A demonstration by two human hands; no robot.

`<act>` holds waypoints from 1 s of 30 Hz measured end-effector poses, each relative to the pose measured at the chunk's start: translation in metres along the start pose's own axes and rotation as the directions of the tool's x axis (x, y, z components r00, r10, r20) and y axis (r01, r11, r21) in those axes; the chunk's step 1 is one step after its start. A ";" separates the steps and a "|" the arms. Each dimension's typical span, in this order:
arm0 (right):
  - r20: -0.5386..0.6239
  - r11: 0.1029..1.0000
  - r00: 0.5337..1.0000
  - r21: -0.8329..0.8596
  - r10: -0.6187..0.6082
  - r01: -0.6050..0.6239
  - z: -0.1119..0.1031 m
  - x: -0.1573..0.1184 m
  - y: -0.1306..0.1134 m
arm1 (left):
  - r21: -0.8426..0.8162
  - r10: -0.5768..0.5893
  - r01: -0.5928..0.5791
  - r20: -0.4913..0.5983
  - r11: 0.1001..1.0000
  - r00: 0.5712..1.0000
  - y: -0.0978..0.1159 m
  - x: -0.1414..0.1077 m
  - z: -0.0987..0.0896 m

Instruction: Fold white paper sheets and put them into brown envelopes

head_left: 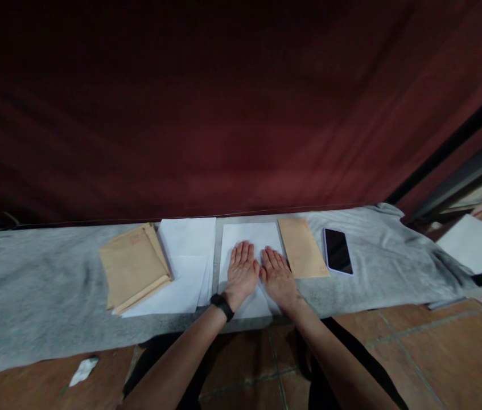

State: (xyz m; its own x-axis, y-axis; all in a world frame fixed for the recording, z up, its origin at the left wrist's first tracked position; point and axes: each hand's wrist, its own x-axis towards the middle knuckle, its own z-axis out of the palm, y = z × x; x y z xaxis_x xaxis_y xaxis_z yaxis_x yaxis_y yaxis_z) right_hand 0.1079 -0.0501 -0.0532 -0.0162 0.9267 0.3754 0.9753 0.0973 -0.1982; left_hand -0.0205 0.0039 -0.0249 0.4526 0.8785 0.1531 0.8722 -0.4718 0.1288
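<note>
My left hand (242,271) lies flat on a white sheet of paper (236,232), palm down with its fingers stretched forward. Beside it, my right hand (278,275) rests flat on the same sheet, near its right edge, and the two thumbs almost meet. Neither hand grips anything. Just right of the sheet is a single brown envelope (303,247). To the left are more white sheets (189,239), loosely overlapping, and a pile of brown envelopes (135,263) partly covers them. The part of the sheet under my palms is hidden.
A grey cloth (53,285) covers the long, narrow surface. A phone (338,251) with a dark screen lies right of the single envelope. Behind hangs a dark red curtain (232,142). A crumpled white tissue (83,370) is on the tiled floor (249,364).
</note>
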 end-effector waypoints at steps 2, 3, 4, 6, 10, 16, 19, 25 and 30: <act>-0.020 1.000 1.000 -0.022 -0.014 0.013 0.002 0.000 0.000 | -0.039 0.074 -0.073 0.031 0.997 0.997 0.006 0.018 0.002; -0.030 0.999 0.999 -0.032 -0.013 0.012 0.003 0.000 -0.001 | -0.052 0.093 -0.091 0.044 0.994 0.995 0.007 0.028 0.003; -0.039 0.999 0.999 -0.039 -0.008 0.006 0.004 0.000 -0.001 | -0.060 0.106 -0.103 0.052 0.993 0.993 0.007 0.037 0.005; -0.055 0.999 0.998 -0.048 0.003 -0.005 0.005 0.000 0.000 | -0.059 0.119 -0.116 0.051 0.992 0.992 -0.001 0.054 0.008; -0.067 0.999 0.998 -0.038 -0.002 -0.001 0.006 0.000 0.000 | -0.011 0.064 -0.063 0.029 0.998 0.998 -0.030 0.074 0.012; -0.048 1.000 0.999 -0.020 0.015 -0.016 0.005 0.000 0.000 | 0.049 -0.053 0.052 0.037 0.997 0.998 -0.051 0.070 0.010; -0.015 0.999 1.000 -0.023 0.022 -0.023 0.002 0.000 -0.001 | 0.051 -0.004 0.004 0.009 0.999 1.000 -0.040 0.041 0.011; 0.035 1.000 0.999 0.000 0.030 -0.030 -0.003 0.000 -0.001 | 0.016 0.187 -0.187 -0.025 0.982 0.982 -0.014 -0.045 0.008; 0.057 0.997 0.996 0.041 0.063 -0.065 -0.010 -0.001 -0.006 | 0.019 0.269 -0.269 0.007 0.963 0.963 -0.007 -0.091 -0.003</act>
State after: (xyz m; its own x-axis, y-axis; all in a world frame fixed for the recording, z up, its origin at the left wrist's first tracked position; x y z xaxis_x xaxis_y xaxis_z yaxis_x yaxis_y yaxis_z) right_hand 0.1046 -0.0557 -0.0436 0.0323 0.9503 0.3098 0.9644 0.0518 -0.2593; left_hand -0.0684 -0.0729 -0.0366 0.6718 0.7197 0.1753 0.7217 -0.6893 0.0640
